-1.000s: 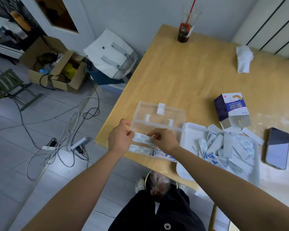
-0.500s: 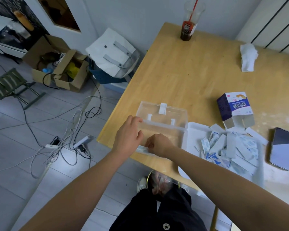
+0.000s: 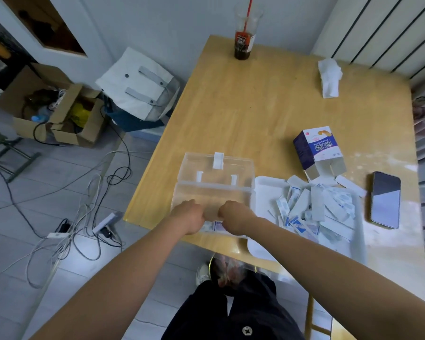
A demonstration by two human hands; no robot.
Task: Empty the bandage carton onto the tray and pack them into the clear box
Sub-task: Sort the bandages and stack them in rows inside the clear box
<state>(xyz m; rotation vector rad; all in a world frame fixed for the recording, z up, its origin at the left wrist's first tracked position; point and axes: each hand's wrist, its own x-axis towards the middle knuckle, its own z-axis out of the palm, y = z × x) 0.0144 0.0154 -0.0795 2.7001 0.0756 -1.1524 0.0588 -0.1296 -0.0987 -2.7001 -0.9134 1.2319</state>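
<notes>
Head view. Step: laying bandages (image 3: 212,225) flat in box (image 3: 249,192); best squared along near wall before release. Left hand (image 3: 189,217), right hand (image 3: 233,217): in box, knuckles up, fingers curled under, grip not discernible. Tray (image 3: 263,190): loose pile (image 3: 317,209), most remaining. Carton (image 3: 317,150): on table (image 3: 255,106), open, appears empty.

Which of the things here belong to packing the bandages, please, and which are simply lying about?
For the job: carton, bandages, tray, clear box.

Lying about: phone, drink cup, tissue; on the floor, bag, cardboard box, cables.
</notes>
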